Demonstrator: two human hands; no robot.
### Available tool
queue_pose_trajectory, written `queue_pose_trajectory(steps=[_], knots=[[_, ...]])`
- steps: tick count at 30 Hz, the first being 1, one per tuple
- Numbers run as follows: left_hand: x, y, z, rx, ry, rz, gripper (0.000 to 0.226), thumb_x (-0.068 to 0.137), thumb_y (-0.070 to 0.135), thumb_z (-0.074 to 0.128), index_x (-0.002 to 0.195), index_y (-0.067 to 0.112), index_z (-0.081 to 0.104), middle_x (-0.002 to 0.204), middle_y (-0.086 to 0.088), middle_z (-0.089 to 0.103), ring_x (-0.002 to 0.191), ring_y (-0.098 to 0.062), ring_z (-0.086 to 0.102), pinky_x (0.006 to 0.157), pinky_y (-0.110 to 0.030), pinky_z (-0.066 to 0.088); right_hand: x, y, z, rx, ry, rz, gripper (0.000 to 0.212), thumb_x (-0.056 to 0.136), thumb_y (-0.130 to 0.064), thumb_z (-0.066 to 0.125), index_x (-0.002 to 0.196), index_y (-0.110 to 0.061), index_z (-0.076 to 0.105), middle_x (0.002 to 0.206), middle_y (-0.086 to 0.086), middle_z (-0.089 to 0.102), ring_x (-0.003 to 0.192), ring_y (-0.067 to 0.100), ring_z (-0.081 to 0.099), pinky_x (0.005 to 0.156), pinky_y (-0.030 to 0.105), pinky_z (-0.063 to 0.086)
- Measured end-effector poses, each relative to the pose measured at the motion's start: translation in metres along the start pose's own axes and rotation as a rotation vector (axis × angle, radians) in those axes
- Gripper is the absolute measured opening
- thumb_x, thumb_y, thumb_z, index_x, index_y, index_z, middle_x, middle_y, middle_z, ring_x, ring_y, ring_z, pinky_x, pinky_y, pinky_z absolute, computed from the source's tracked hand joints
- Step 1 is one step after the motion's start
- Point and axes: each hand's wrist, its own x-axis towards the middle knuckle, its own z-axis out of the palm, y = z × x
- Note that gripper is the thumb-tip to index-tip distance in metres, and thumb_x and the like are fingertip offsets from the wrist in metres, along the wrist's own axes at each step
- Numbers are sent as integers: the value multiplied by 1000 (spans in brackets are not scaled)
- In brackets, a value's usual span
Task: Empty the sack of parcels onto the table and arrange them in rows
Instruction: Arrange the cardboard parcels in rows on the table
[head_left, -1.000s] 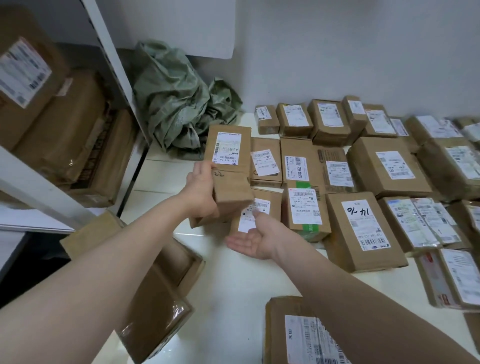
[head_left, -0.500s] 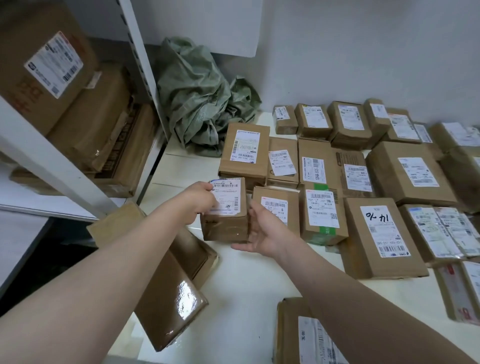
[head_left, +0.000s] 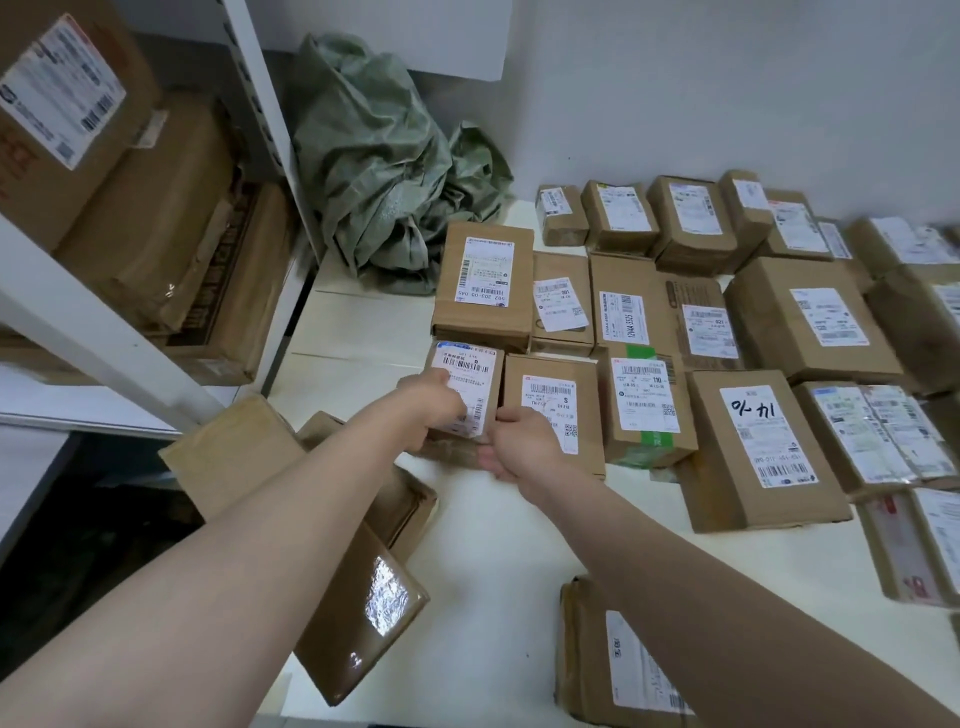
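A small brown parcel (head_left: 470, 382) lies label up on the white tabletop (head_left: 493, 551), at the left end of the nearest row. The left hand (head_left: 434, 404) grips its left edge, fingers curled over the label. The right hand (head_left: 524, 452) is at its near right corner with the fingertips hidden, so I cannot tell whether they grip or only press.

The step appears to be seating this parcel in the row. To do it well, slide it right until it sits flush beside the neighbouring parcel (head_left: 550, 410), with near edges level, and keep it just clear of the larger parcel (head_left: 485, 286) behind.

Its long axis runs away from the person towards the wall, parallel to its neighbours, with the barcode end farthest.

Further rows of parcels stretch right. A crumpled green sack (head_left: 384, 171) slumps in the far corner. Loose parcels (head_left: 358, 618) overhang the tabletop's near left edge, awaiting placement.
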Motion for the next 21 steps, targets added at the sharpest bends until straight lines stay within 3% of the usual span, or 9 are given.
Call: queue_pose_trajectory(steps=[2,4,7,8,11,15,17,19,21], knots=[[-2,5,4,112,89,-19,57,89,20,56,143,24,38,141,-10,32,121,-28,46,98,-38,47,-4,0,-7,-11,14,-16,20,95,-6,49,82,-20,54,75,7,56,59,19,51,51,25,50],[-11,16,11,267,181,-24,55,89,22,52,142,22,37,145,-11,22,130,-29,32,104,-35,39,-7,4,-17,-49,33,-33,20,95,-7,46,82,-15,59,78,7,58,57,17,53,65,36,57],[-28,33,28,331,224,35,59,89,26,49,146,24,32,150,-11,14,136,-28,18,113,-42,26,-14,13,-40,-202,65,-79,23,92,-12,44,73,-18,56,70,5,54,54,21,48,55,33,49],[-35,37,36,328,219,56,57,89,26,50,143,24,34,150,-10,14,137,-28,17,114,-43,25,-15,17,-51,-238,79,-83,22,92,-15,45,73,-18,56,73,6,57,57,23,50,57,33,49],[-57,43,65,346,188,101,55,88,27,54,140,25,39,147,-12,21,135,-30,21,111,-42,27,-21,29,-84,-268,107,-56,18,94,-24,48,87,-18,64,94,7,67,65,25,61,71,38,57],[-84,31,110,358,145,129,52,89,30,55,139,27,42,143,-13,31,132,-31,28,105,-38,37,-38,57,-129,-325,184,-85,23,96,-25,49,106,-15,67,95,4,68,81,26,66,77,40,58],[-96,18,137,285,102,123,44,88,29,54,131,22,50,137,-12,43,126,-30,41,98,-35,45,-54,76,-157,-382,262,-89,25,97,-25,48,108,-16,68,99,2,70,91,27,67,77,39,57],[-112,6,165,273,111,47,46,87,27,52,131,13,49,134,-15,48,119,-32,49,96,-38,49,-75,98,-186,-452,360,-75,25,97,-23,46,109,-18,68,105,2,68,95,26,64,74,29,47],[-128,-5,192,322,80,-104,58,92,32,50,143,9,36,139,-17,44,123,-34,45,98,-39,47,-93,120,-216,-549,400,-22,26,96,-24,45,109,-13,65,108,4,66,100,27,61,76,29,46]])
